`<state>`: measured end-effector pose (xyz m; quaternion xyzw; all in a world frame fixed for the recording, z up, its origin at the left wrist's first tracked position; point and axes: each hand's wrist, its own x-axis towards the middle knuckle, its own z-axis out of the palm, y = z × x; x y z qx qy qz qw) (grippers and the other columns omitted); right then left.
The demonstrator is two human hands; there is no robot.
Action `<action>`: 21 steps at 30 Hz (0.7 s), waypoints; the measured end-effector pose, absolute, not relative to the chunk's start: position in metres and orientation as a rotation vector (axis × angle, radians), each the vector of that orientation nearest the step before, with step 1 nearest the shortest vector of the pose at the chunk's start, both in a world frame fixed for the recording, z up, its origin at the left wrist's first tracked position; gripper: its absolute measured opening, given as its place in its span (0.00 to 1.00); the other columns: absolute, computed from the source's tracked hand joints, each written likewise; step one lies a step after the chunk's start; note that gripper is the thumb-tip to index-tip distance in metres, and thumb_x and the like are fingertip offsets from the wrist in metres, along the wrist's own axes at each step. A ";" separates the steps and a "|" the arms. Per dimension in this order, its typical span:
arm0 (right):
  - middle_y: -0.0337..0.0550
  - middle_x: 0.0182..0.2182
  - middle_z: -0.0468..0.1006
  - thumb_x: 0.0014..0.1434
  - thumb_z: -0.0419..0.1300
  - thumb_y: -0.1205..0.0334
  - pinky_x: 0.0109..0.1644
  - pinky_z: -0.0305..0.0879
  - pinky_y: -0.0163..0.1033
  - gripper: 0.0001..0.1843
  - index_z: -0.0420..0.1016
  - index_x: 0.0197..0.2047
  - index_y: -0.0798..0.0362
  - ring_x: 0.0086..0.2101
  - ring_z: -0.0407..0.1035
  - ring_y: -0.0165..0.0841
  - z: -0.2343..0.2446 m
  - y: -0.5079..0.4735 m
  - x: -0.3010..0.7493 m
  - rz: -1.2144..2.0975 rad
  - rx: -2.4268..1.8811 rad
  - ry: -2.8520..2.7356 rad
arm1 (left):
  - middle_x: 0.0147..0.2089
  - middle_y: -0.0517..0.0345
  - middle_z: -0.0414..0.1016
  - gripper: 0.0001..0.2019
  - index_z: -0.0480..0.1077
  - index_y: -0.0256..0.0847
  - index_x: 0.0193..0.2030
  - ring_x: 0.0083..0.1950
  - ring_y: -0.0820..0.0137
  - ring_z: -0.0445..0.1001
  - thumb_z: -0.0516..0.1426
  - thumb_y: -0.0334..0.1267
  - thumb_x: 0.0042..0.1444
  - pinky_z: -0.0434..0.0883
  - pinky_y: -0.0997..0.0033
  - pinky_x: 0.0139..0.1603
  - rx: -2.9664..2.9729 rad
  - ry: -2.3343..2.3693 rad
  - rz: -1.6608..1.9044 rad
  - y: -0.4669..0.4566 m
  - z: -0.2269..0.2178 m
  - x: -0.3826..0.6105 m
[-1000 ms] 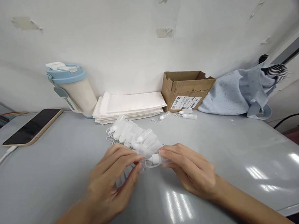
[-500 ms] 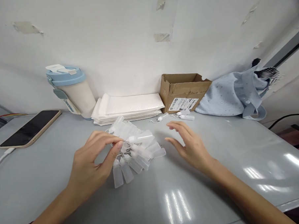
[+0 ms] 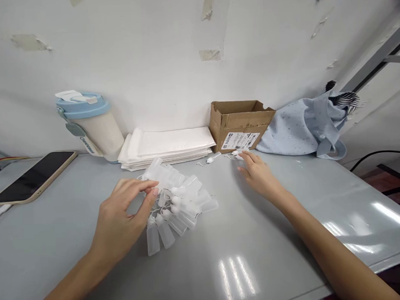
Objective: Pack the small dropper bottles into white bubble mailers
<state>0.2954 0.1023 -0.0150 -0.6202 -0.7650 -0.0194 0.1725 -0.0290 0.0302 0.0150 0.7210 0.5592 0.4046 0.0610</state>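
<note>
Since half a second ago, my right hand (image 3: 259, 176) has left the space just beside the bunch of small plastic bottles (image 3: 177, 204) and gone out across the worktop (image 3: 290, 234) toward the cardboard box (image 3: 240, 121). It now lies low over the surface with its fingers stretched forward and loosely spread. The fingertips are at a loose bottle (image 3: 235, 153) that lies in front of the box's label, and they are not closed round it. My left hand (image 3: 123, 217) stays where it was, thumb and fingertips pinched together on the near-left edge of the bunch. The bunch rests on the worktop in the middle, its translucent bottles fanned out with the white caps gathered toward my fingers. A second loose bottle (image 3: 213, 158) lies between the bunch and the box, apart from both. Behind the bunch, against the wall, sits a stack of white padded envelopes (image 3: 168, 142), with a blue-lidded tumbler (image 3: 89, 126) just to its left. A phone (image 3: 30, 177) lies face up farther left, well apart from my hands. A pale blue cloth bag (image 3: 301, 125) slumps just to the right of the box.
</note>
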 end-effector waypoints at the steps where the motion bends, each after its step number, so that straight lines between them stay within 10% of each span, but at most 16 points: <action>1: 0.59 0.60 0.64 0.62 0.47 0.65 0.51 0.64 0.60 0.22 0.61 0.59 0.56 0.57 0.59 0.52 -0.016 0.103 0.296 -0.060 -1.794 -2.176 | 0.34 0.59 0.76 0.08 0.74 0.44 0.39 0.40 0.65 0.72 0.55 0.43 0.59 0.69 0.66 0.40 2.175 1.696 1.231 0.030 0.015 -0.029; 21: 0.47 0.51 0.71 0.63 0.57 0.56 0.47 0.70 0.49 0.18 0.67 0.54 0.54 0.46 0.70 0.37 -0.013 0.114 0.305 -0.228 -2.180 -2.075 | 0.33 0.61 0.76 0.06 0.73 0.47 0.37 0.38 0.67 0.71 0.55 0.41 0.59 0.69 0.70 0.34 2.196 1.651 1.289 0.026 0.016 -0.025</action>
